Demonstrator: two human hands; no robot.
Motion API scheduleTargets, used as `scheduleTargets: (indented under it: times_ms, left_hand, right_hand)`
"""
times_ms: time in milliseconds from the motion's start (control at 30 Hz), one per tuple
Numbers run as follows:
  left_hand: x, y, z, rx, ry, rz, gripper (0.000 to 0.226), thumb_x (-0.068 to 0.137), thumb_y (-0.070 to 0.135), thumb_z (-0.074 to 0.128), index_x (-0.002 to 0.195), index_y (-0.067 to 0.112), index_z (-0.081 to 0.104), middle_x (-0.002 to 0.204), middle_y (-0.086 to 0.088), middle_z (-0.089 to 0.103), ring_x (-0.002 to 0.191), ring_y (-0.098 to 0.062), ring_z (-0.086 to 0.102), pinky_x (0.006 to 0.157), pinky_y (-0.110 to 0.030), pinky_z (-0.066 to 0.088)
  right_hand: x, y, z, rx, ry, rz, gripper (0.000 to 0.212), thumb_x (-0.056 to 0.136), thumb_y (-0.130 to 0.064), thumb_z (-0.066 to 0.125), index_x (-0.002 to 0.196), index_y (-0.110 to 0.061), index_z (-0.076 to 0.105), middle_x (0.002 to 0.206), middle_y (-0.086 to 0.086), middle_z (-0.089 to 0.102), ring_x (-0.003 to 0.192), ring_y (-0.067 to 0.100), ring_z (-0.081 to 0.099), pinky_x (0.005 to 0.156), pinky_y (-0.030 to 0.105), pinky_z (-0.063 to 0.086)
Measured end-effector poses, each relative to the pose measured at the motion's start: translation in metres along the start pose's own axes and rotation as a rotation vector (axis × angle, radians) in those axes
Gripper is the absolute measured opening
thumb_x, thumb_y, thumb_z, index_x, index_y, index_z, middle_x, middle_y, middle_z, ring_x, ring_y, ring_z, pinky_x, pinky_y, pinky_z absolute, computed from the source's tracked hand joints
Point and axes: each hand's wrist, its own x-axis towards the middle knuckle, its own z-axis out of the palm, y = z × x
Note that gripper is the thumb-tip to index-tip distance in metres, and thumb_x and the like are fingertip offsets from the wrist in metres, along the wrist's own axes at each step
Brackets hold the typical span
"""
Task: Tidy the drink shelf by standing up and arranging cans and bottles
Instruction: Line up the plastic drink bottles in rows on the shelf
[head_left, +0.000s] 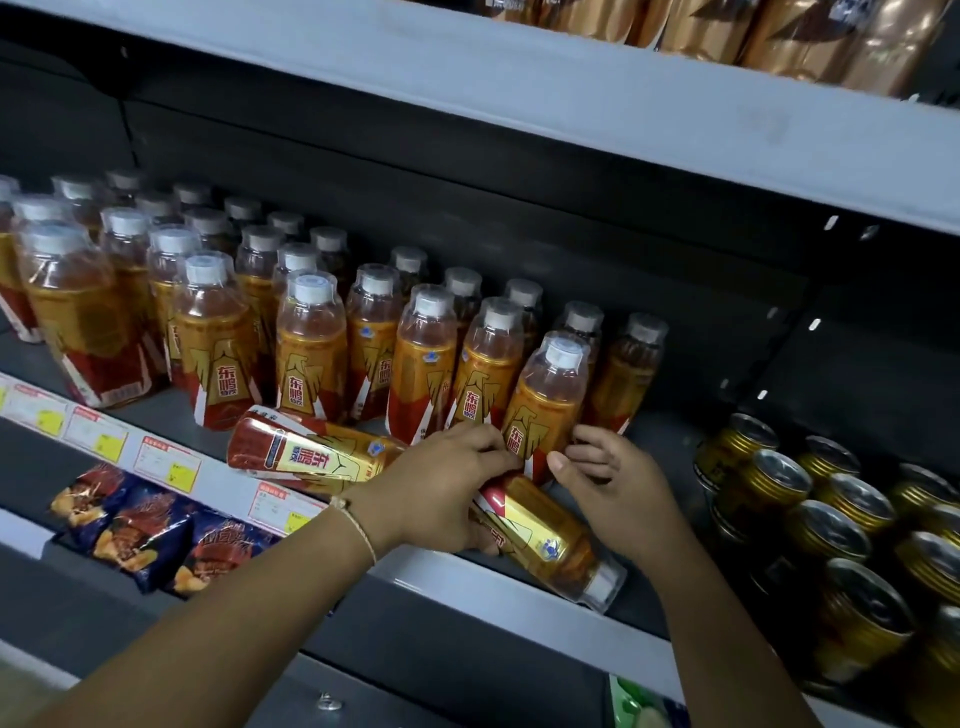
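The person's left hand (441, 488) lay over a toppled bottle (545, 535) at the front lip of the shelf (171, 415), fingers curled down around its red-and-gold label, while the bottle's white cap pointed out past the edge toward the right. The right hand (613, 478) hovered just beside it, fingers loosely bent, thumb and fingertips up against the base of a standing bottle (550, 405) in the front row; whether it actually pinched that bottle I couldn't tell. A second fallen bottle (306, 457) lay on its side to the left of the left hand, its neck hidden under the wrist. Behind them the shelf held rows of upright bottles (218, 332) with amber drink inside and pale caps, the back ones fading into shadow. To the right stood gold cans (841, 525), packed close, the outermost cut off by the edge of view. Below the price tags (166, 462) sat dark blue snack packets (150, 535). Above, only the bottoms of some copper-coloured packs (779, 36) showed.
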Motion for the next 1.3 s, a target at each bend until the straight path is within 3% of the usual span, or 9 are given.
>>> scheduleTargets:
  times_ms: [133,233,333,467,633,733,1000,1133,1300]
  left_hand:
    - [-0.003,0.0,0.006,-0.018,0.033,0.006,0.089,0.066,0.052,0.08,0.142,0.022,0.045,0.13,0.005,0.045,0.122,-0.015,0.039,0.104,-0.033,0.04]
    - [-0.005,0.002,0.007,-0.026,0.032,0.015,0.087,0.068,0.051,0.08,0.142,0.021,0.044,0.131,0.003,0.044,0.123,-0.017,0.038,0.106,-0.035,0.04]
    - [-0.007,0.001,0.007,-0.024,0.022,0.027,0.088,0.071,0.053,0.077,0.145,0.021,0.04,0.134,0.004,0.039,0.127,-0.015,0.034,0.109,-0.035,0.037]
    - [-0.01,0.001,0.005,-0.086,0.037,-0.01,0.091,0.072,0.056,0.076,0.148,0.024,0.036,0.139,0.006,0.038,0.129,-0.014,0.034,0.108,-0.032,0.037]
    - [-0.01,-0.004,-0.001,-0.188,0.08,-0.076,0.096,0.069,0.062,0.076,0.148,0.025,0.036,0.141,0.006,0.044,0.127,-0.015,0.044,0.101,-0.026,0.038]
    - [-0.013,-0.003,-0.001,-0.193,0.108,-0.105,0.099,0.067,0.062,0.077,0.148,0.023,0.036,0.142,0.004,0.047,0.126,-0.016,0.046,0.103,-0.028,0.041]
    - [-0.016,0.011,0.004,-0.472,0.169,-0.188,0.062,0.065,0.057,0.081,0.114,0.026,0.06,0.104,0.013,0.065,0.09,-0.001,0.06,0.08,-0.022,0.054]
    - [-0.015,0.013,0.007,-0.482,0.153,-0.203,0.059,0.068,0.058,0.078,0.113,0.026,0.059,0.104,0.012,0.065,0.091,-0.004,0.061,0.08,-0.022,0.055]
    - [-0.017,0.009,0.001,-0.327,0.142,-0.185,0.062,0.071,0.068,0.068,0.113,0.025,0.057,0.103,0.008,0.064,0.09,-0.009,0.059,0.079,-0.025,0.052]
  right_hand:
    - [-0.022,0.004,-0.002,-0.066,-0.224,0.058,0.082,0.079,-0.044,0.082,0.149,-0.04,0.04,0.128,-0.023,0.052,0.119,0.001,0.054,0.087,0.02,0.051]
    - [-0.038,0.003,-0.004,-0.201,-0.337,0.059,0.072,0.062,-0.056,0.083,0.12,-0.068,0.043,0.106,-0.039,0.06,0.102,-0.009,0.062,0.078,0.009,0.052]
    - [-0.044,0.004,-0.004,-0.263,-0.337,0.052,0.069,0.067,-0.04,0.088,0.119,-0.057,0.046,0.104,-0.031,0.064,0.1,-0.002,0.065,0.071,0.009,0.053]
    - [-0.048,-0.002,-0.011,-0.174,-0.192,0.063,0.079,0.05,-0.037,0.09,0.113,-0.059,0.047,0.092,-0.043,0.063,0.087,-0.014,0.065,0.059,0.005,0.049]
    - [-0.046,-0.019,-0.021,-0.081,-0.024,0.027,0.089,0.047,-0.037,0.098,0.122,-0.05,0.053,0.095,-0.02,0.072,0.089,-0.009,0.068,0.07,0.018,0.056]
    - [-0.046,-0.036,-0.018,0.024,0.071,-0.045,0.083,0.049,-0.038,0.098,0.119,-0.052,0.055,0.099,-0.025,0.072,0.087,-0.002,0.072,0.064,0.017,0.058]
    - [-0.037,-0.062,0.0,0.176,0.205,-0.13,0.099,0.041,-0.041,0.097,0.131,-0.036,0.056,0.105,-0.017,0.076,0.094,0.006,0.074,0.073,0.032,0.062]
    - [-0.035,-0.062,0.008,0.217,0.251,-0.127,0.073,0.056,-0.019,0.098,0.118,-0.033,0.062,0.105,-0.014,0.077,0.093,0.009,0.075,0.072,0.029,0.062]
    - [-0.036,-0.061,0.022,0.273,0.286,-0.141,0.06,0.068,-0.015,0.092,0.121,-0.019,0.066,0.106,-0.007,0.077,0.096,0.011,0.075,0.076,0.031,0.063]
